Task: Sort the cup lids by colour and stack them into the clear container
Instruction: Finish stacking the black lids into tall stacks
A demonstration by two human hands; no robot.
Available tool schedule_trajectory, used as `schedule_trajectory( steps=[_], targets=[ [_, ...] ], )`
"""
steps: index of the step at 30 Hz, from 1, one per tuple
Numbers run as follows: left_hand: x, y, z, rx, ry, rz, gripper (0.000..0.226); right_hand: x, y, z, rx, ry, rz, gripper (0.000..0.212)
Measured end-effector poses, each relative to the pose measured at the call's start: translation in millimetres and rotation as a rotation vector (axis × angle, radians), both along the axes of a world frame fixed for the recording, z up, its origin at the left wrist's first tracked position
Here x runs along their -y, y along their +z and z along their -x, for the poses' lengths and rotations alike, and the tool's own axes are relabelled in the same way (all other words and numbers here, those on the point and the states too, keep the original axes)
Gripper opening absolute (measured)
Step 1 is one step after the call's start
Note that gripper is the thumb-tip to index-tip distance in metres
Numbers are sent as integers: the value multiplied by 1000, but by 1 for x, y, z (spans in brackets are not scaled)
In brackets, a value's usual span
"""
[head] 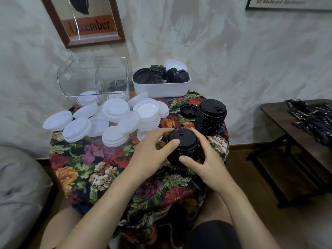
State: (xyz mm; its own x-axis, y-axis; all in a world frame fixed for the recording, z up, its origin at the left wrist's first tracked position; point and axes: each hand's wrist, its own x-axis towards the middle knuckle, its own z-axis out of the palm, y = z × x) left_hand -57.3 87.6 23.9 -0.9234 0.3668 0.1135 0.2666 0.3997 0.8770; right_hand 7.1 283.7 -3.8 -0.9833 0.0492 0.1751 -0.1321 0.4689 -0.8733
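We find bare tablecloth (80,168) at the near left. Loose white lids (115,112) crowd the far left before the clear container (75,78); a tall black stack (211,117) and white tub (161,88) block the far right.

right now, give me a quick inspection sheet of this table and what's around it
surface: round table under a floral cloth
job's things: clear container back left, some lids showing through its walls; loose white lids heaped before it; tall black stack and single black lid at the right; white tub holding black lids
clutter: nothing seen
grippers: left hand and right hand both grip the short black stack
cables: nothing seen
surroundings: side table with dark strap-like items at the right; framed print on the wall
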Motion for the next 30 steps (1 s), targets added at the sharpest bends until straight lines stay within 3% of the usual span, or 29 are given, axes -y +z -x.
schedule_trajectory(
  steps=[6, 13, 30],
  targets=[
    [-1, -9, 2, 89, -112, -118, 54, 2, -4, 5, -28, -51, 55, 68],
    [2, -18, -1, 78, -153, -120, 54, 1, -3, 5, -26, 0, 119, 61],
    [6, -22, 4, 34, -165, -86, 62, -1, 2, 5, -7, 29, 55, 64]
  ],
)
